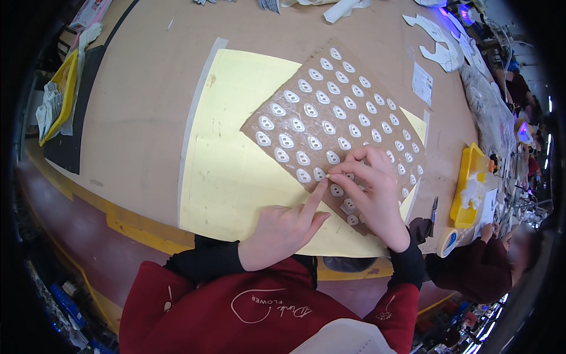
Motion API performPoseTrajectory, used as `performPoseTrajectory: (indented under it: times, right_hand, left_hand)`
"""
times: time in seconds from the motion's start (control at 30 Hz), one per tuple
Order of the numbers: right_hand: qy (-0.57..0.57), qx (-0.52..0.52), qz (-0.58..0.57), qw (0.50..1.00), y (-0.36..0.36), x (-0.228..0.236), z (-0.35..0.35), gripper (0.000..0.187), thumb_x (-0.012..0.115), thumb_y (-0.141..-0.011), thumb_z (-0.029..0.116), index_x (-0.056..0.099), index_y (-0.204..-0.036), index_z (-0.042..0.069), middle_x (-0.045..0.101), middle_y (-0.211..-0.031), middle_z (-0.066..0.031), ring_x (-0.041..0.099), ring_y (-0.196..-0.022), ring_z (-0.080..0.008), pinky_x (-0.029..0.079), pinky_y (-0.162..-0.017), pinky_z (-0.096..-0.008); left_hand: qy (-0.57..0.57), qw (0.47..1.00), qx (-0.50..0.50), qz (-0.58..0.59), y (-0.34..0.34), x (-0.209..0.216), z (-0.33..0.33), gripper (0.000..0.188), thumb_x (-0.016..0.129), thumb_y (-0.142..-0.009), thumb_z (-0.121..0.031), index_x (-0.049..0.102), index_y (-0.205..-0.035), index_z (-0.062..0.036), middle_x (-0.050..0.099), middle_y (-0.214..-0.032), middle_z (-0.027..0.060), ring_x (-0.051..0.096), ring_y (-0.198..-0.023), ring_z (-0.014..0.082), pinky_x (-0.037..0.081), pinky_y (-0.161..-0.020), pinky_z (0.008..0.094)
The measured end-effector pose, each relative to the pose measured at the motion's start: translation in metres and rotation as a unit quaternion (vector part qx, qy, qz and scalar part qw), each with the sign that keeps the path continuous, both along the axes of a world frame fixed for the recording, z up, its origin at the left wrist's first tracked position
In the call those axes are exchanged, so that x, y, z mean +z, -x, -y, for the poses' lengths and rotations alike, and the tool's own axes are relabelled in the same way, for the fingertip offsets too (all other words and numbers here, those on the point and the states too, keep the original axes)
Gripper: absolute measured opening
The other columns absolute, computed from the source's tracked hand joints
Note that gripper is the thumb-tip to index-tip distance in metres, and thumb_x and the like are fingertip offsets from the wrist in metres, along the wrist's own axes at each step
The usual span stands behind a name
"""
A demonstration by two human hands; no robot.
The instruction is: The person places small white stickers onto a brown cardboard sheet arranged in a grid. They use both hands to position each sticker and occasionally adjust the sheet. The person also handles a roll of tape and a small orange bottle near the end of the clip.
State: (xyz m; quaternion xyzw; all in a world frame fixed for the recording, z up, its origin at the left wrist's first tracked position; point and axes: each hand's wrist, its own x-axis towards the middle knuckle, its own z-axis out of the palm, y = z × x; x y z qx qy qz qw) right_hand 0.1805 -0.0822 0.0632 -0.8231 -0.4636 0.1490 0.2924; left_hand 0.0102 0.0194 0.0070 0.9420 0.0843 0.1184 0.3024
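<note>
A brown translucent sheet [295, 138] lies aslant, bearing rows of small white oval pieces [329, 127], each with two dark dots. Beneath it is a larger pale yellow sheet [224, 177]. My right hand [375, 192] is over the sheet's near part, with thumb and forefinger pinched at its lower left edge. A tiny pale bit shows at those fingertips, too small to name. My left hand [283, 230] rests on the yellow sheet with nothing in it. Its index finger reaches out to the brown sheet's edge, close beside the right fingertips, and its thumb stands apart.
A yellow tray [466, 189] with white material, a roll of tape [448, 242] and a dark pen-like tool [434, 209] are on the right. Another yellow tray [65, 97] stands far left. White cut shapes [439, 44] lie at the back right; people work beyond.
</note>
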Motion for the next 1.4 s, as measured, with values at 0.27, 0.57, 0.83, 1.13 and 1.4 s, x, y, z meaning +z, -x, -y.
performPoseTrajectory:
  times: [0.27,0.57,0.83,1.13,1.4]
  right_hand:
    - [0.008,0.032,0.032,0.999,0.001,-0.017,-0.020,0.007,0.078,-0.079,0.012,0.076,-0.086,0.010,0.054,-0.091,-0.0034,0.051,-0.092,-0.0249,0.040,-0.085,-0.0375]
    - [-0.006,0.008,0.061,0.998,0.004,-0.022,-0.023,0.008,0.079,-0.077,0.014,0.077,-0.084,0.010,0.050,-0.086,-0.0032,0.049,-0.088,-0.0241,0.039,-0.080,-0.0357]
    - [-0.025,0.002,0.059,0.998,0.001,-0.022,-0.026,0.010,0.080,-0.076,0.013,0.078,-0.085,0.009,0.049,-0.085,-0.0028,0.048,-0.087,-0.0229,0.039,-0.079,-0.0352]
    - [-0.032,0.000,0.057,0.998,-0.002,-0.029,-0.021,0.010,0.080,-0.076,0.015,0.078,-0.085,0.011,0.050,-0.085,-0.0024,0.048,-0.088,-0.0235,0.039,-0.081,-0.0368]
    - [-0.020,-0.009,0.132,0.991,0.009,-0.022,-0.020,0.007,0.079,-0.078,0.014,0.075,-0.082,0.009,0.054,-0.086,-0.0029,0.051,-0.089,-0.0248,0.040,-0.080,-0.0376]
  left_hand:
    - [-0.005,1.000,0.016,-0.008,-0.001,0.002,0.000,0.058,0.068,-0.096,-0.035,0.055,-0.137,0.0023,0.046,-0.048,-0.0014,0.046,-0.035,0.0134,0.040,-0.040,0.0300]
    - [0.002,1.000,0.017,-0.023,-0.001,0.003,-0.001,0.059,0.067,-0.096,-0.035,0.054,-0.139,0.0022,0.047,-0.048,-0.0005,0.049,-0.036,0.0148,0.041,-0.041,0.0313]
    - [0.008,1.000,0.017,-0.002,0.000,-0.003,0.000,0.059,0.068,-0.096,-0.034,0.053,-0.141,0.0021,0.045,-0.047,-0.0004,0.048,-0.036,0.0154,0.041,-0.041,0.0315]
    - [0.016,1.000,0.004,0.010,0.001,-0.003,-0.001,0.059,0.066,-0.097,-0.033,0.052,-0.143,-0.0001,0.045,-0.048,-0.0007,0.047,-0.036,0.0149,0.039,-0.040,0.0314]
    - [0.006,1.000,0.006,0.024,0.004,-0.010,-0.003,0.057,0.063,-0.098,-0.035,0.052,-0.144,-0.0020,0.043,-0.047,-0.0022,0.045,-0.035,0.0128,0.036,-0.037,0.0312]
